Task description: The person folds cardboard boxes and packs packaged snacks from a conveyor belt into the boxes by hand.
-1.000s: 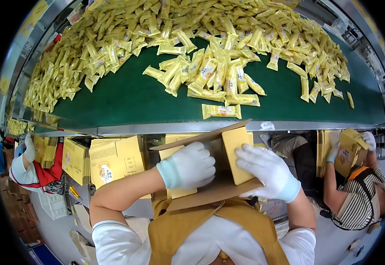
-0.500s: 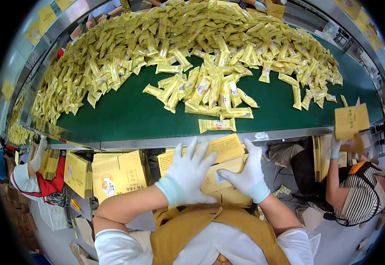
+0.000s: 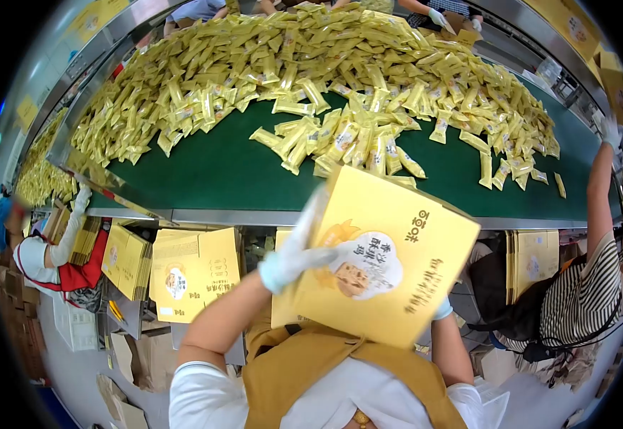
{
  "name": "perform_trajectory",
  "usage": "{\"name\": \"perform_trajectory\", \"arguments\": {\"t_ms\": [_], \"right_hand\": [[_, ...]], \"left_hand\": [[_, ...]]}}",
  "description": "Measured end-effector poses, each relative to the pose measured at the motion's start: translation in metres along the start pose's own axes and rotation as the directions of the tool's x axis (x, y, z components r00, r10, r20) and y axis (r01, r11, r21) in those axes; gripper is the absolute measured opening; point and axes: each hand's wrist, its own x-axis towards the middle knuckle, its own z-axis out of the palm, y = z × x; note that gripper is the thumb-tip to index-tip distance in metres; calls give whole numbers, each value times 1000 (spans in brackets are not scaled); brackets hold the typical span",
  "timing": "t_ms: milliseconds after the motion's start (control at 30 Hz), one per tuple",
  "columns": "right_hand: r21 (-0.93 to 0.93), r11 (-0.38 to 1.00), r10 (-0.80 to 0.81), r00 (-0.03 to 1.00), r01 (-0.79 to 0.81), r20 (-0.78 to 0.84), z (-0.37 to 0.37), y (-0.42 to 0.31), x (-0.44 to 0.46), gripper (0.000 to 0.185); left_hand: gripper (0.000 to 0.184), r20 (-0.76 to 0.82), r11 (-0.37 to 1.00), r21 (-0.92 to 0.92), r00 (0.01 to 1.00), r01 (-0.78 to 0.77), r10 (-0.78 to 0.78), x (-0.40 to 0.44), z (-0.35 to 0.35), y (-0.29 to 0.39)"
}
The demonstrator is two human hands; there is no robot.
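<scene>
In front of my chest is a yellow printed carton (image 3: 426, 275), tilted, its large front panel with the snack picture facing me and a narrow side showing along its upper edge. My left hand (image 3: 298, 250), in a white glove, grips its left side, one finger lying across the panel. Of my right hand (image 3: 443, 309) only the pale blue glove cuff shows by the lower right edge; the carton hides its fingers. Behind the carton, a small group of yellow wrapped snack bars (image 3: 354, 139) lies on the green conveyor belt (image 3: 211, 171).
A large heap of wrapped bars (image 3: 254, 57) covers the belt's far side. Flat cartons (image 3: 195, 272) stand in stacks below the metal belt edge (image 3: 240, 215) at left. Co-workers stand on both sides and across; the right one (image 3: 576, 300) raises a carton (image 3: 620, 96).
The flat-looking carton between my hands has been lifted and now appears as a boxy carton with its front panel showing. My left hand has closed on it. The right co-worker's arms have risen.
</scene>
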Motion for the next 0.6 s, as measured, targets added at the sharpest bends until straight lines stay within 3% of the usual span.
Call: {"name": "perform_trajectory", "arguments": {"t_ms": [33,67,100,133,200,233,333,367,400,467,500,600], "right_hand": [[-337,938,-79,997,83,26,52,-9,-8,55],[-677,721,-158,986,151,52,111,-18,-15,61],[-882,436,-235,969,176,77,171,-27,-23,70],[-974,105,-266,950,199,165,211,-39,-34,74],[-991,-54,-134,983,119,125,242,-46,-49,82],[-989,-79,-111,985,124,132,255,-44,-53,84],[-939,-343,-26,1000,-1,8,273,-21,-45,91],[-908,-417,-3,999,-39,-41,279,-10,-39,97],[-862,-508,10,1000,-2,-8,272,6,-30,102],[-790,-612,71,994,-25,-86,278,33,-21,107],[-783,-622,80,994,-5,-70,279,42,-23,109],[-770,-638,83,994,2,-66,281,45,-28,112]], "left_hand": [[86,-32,992,-26,992,122,-123,-12,2,-22],[81,21,947,-245,978,208,-209,-18,5,-39],[78,93,847,-445,956,291,-279,-24,6,-55],[78,95,834,-466,954,296,-286,-30,5,-73],[80,102,800,-510,946,315,-307,-45,3,-109],[78,9,779,-541,929,316,-371,-50,6,-121],[65,-246,900,-48,869,432,-430,-61,-42,-195],[56,-243,642,615,884,458,-399,-63,-56,-195],[49,-216,56,965,900,256,-378,-57,-67,-189],[40,-353,-125,934,819,333,-453,-42,-47,-124],[39,-366,-107,928,825,356,-432,-40,-40,-101],[42,-408,278,863,906,423,-111,-36,-24,-56]]}}
